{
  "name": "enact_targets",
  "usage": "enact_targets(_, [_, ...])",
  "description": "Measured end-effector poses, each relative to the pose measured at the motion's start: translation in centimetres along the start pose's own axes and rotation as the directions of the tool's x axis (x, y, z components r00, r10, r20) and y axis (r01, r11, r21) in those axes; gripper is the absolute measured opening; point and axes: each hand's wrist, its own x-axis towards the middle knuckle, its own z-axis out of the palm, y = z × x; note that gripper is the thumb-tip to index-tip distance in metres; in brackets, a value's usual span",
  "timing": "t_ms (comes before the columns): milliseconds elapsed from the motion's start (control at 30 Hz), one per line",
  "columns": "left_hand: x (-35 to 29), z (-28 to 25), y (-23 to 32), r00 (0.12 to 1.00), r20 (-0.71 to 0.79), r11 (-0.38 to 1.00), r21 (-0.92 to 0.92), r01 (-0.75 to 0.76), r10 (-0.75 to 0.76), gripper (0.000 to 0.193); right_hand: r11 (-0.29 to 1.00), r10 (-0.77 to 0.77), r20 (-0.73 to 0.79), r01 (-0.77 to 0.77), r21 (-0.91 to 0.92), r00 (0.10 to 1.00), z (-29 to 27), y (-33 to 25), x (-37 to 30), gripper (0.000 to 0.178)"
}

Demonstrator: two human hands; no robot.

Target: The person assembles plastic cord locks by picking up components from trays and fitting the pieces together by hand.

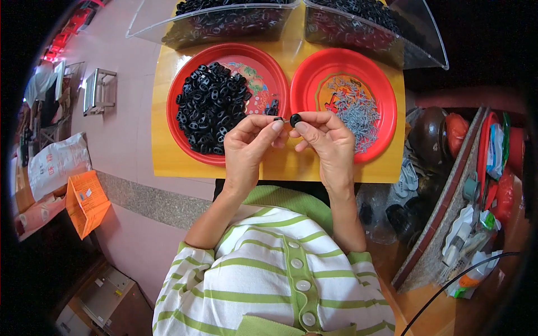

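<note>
My left hand [246, 147] and my right hand [330, 147] meet at the fingertips above the near gap between two red plates. Between the left thumb and forefinger is a small black plastic piece, mostly hidden. The right thumb and fingers pinch a rounded black cord-lock piece [295, 119]. Something thin seems to bridge the two pieces, too small to make out. Under the left hand's side, the left red plate [175, 126] bears a heap of two-holed black cord-lock pieces [210, 109]. Beside the right hand, the right red plate [386, 92] holds many small grey springs [358, 115].
The plates stand on a yellow table [179, 168]. Behind them are two clear bins, left [224, 28] and right [364, 36], full of black pieces. A stone-topped ledge [437, 224] with bags lies at right. An orange bag [87, 204] and metal stool [100, 92] are at left.
</note>
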Motion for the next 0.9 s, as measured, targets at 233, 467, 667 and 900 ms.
enact_targets(233, [0.2,-0.3,0.1,1.000,0.006,1.000,-0.014,-0.010,0.010,0.011,1.000,0.005,-0.001,-0.005,0.004,1.000,0.2,0.2,0.2,0.017])
enact_targets(467, [0.4,-0.3,-0.2,0.999,0.023,0.999,0.012,-0.037,0.037,0.011,0.998,-0.029,0.009,0.029,-0.053,1.000,0.2,0.2,0.3,0.017])
enact_targets(667, [0.3,-0.2,-0.3,0.999,0.038,0.999,-0.036,0.029,-0.028,0.012,0.998,-0.023,0.025,0.024,-0.063,0.999,0.1,0.5,0.2,0.017])
enact_targets(900, [0.2,-0.6,-0.8,0.998,0.048,0.993,-0.110,0.049,-0.044,0.013,0.991,-0.079,0.054,0.084,-0.106,0.995,0.7,1.1,-0.1,0.015])
